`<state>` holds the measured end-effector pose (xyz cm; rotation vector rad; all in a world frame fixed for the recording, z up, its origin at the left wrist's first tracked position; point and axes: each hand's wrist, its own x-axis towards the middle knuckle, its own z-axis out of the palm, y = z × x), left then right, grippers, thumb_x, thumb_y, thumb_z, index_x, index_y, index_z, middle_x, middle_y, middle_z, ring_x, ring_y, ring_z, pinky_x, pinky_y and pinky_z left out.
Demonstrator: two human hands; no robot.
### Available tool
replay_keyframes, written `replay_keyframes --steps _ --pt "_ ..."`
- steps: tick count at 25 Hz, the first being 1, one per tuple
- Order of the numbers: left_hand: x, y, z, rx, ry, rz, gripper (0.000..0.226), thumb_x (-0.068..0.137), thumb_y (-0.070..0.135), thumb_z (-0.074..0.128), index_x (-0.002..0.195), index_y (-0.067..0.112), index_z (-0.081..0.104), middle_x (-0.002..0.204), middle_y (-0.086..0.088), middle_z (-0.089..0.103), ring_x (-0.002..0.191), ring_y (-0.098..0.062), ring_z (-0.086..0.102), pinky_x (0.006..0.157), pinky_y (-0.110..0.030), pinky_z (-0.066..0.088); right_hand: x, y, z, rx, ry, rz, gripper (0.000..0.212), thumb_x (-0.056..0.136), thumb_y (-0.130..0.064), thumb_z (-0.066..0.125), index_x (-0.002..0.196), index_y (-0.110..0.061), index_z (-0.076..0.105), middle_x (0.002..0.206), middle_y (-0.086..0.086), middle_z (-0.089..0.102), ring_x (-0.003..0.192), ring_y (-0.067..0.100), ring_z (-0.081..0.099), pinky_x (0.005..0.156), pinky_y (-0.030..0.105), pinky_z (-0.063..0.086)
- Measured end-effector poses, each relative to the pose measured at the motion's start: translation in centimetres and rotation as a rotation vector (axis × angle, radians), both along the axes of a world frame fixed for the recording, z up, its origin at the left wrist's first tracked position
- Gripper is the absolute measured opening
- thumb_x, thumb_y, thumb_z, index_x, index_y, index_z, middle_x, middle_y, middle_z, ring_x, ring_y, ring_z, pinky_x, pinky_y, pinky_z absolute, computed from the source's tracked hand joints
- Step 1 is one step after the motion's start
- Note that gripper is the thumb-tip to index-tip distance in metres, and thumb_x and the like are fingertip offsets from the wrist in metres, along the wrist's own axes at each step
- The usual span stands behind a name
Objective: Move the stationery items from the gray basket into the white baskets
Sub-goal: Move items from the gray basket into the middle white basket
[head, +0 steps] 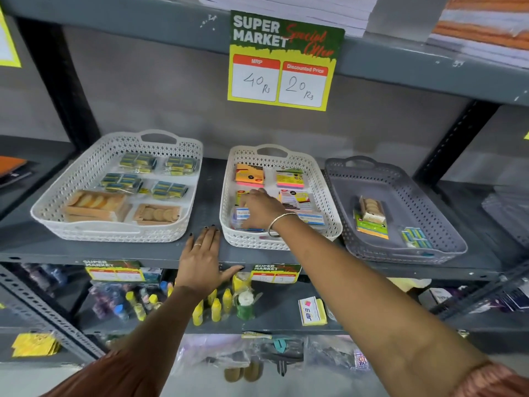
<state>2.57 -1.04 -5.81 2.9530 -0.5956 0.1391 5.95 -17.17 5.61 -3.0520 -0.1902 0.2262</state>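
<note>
Right hand point(259, 209) grips a small clear packet point(243, 220) inside the middle white basket point(329, 196); left hand point(201, 260) lies flat and released on the shelf edge point(86, 253). Sign point(283, 61) reads "SUPER MARKET, MRP 40 Rs, Discounted Price 20 Rs"; gray basket point(446, 242) holds three packs

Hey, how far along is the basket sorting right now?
Mostly done: both white baskets hold sorted packs. The right hand is setting a small packet into the middle one. Three packs remain in the gray basket.
</note>
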Motion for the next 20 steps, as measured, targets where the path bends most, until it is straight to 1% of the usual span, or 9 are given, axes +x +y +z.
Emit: replay_keyframes --steps 4,7,9,11,13,15,17,18,20 --pt "-0.1 0.0 0.0 -0.009 -0.001 -0.003 0.108 0.073 0.082 0.005 0.128 0.000 0.048 0.131 -0.018 0.054 0.123 -0.030 0.049 0.105 -0.048 0.034 0.3 0.3 -0.5 -0.010 0.040 0.021 0.055 0.080 -0.030 0.068 0.128 -0.008 0.052 0.132 0.015 0.050 0.125 0.031 0.042 0.101 0.042 0.044" --pt "-0.1 0.0 0.1 -0.015 -0.009 -0.004 0.109 0.072 0.083 0.004 0.128 0.000 0.048 0.132 -0.017 0.053 0.124 -0.029 0.047 0.106 -0.049 0.032 0.7 -1.1 0.5 0.153 0.028 -0.045 0.055 0.081 -0.036 0.067 0.127 -0.008 0.054 0.131 0.016 0.053 0.123 0.031 0.047 0.102 0.040 0.043" --pt "-0.1 0.0 0.0 -0.015 -0.011 -0.003 0.110 0.072 0.083 0.003 0.129 0.000 0.047 0.133 -0.017 0.053 0.125 -0.029 0.046 0.107 -0.049 0.032 1.1 -3.8 1.7 0.279 -0.190 -0.207 0.042 0.087 -0.031 0.061 0.120 -0.005 0.058 0.125 0.017 0.058 0.118 0.031 0.053 0.097 0.037 0.045" --pt "-0.1 0.0 0.0 -0.011 -0.012 -0.001 0.110 0.072 0.083 0.003 0.129 0.000 0.047 0.132 -0.017 0.053 0.125 -0.029 0.047 0.106 -0.049 0.032 1.1 -8.2 2.2 0.214 -0.400 -0.441 0.032 0.091 -0.022 0.053 0.114 -0.002 0.061 0.119 0.019 0.062 0.113 0.033 0.057 0.090 0.037 0.049" --pt "-0.1 0.0 -0.1 -0.010 -0.009 0.000 0.109 0.072 0.083 0.003 0.129 0.000 0.048 0.131 -0.017 0.054 0.124 -0.029 0.048 0.105 -0.049 0.033 0.1 -13.5 1.2 0.116 -0.449 -0.705 0.029 0.091 -0.015 0.049 0.112 0.000 0.062 0.116 0.021 0.065 0.111 0.034 0.060 0.087 0.039 0.051" --pt "0.0 -0.1 -0.1 -0.010 -0.007 -0.001 0.109 0.072 0.083 0.004 0.128 0.001 0.048 0.131 -0.017 0.054 0.123 -0.030 0.048 0.105 -0.050 0.033 -1.9 -17.9 -0.9 0.098 -0.372 -0.941 0.032 0.090 -0.013 0.050 0.114 0.004 0.061 0.119 0.024 0.063 0.113 0.037 0.060 0.090 0.043 0.052" --pt "0.1 -0.1 -0.2 -0.008 -0.016 0.000 0.108 0.072 0.083 0.006 0.128 0.001 0.048 0.131 -0.017 0.055 0.123 -0.030 0.049 0.104 -0.049 0.034 -3.8 -20.6 -3.2 0.056 -0.256 -1.077 0.044 0.091 -0.019 0.050 0.128 0.006 0.051 0.132 0.025 0.053 0.123 0.039 0.051 0.098 0.043 0.045" --pt "0.1 -0.1 -0.3 -0.003 -0.018 0.001 0.107 0.073 0.083 0.007 0.128 0.001 0.049 0.130 -0.016 0.055 0.123 -0.030 0.049 0.104 -0.049 0.035 -4.4 -21.3 -3.9 0.018 -0.220 -1.113 0.053 0.093 -0.023 0.048 0.136 0.006 0.041 0.140 0.026 0.044 0.129 0.039 0.043 0.104 0.042 0.040" --pt "0.1 0.0 -0.4 0.009 -0.025 0.001 0.106 0.073 0.082 0.008 0.128 0.001 0.049 0.130 -0.016 0.056 0.122 -0.029 0.050 0.103 -0.049 0.035 -4.8 -21.6 -4.4 -0.006 -0.230 -1.143 0.072 0.093 -0.033 0.051 0.145 0.006 0.021 0.149 0.027 0.028 0.137 0.040 0.029 0.110 0.041 0.031"
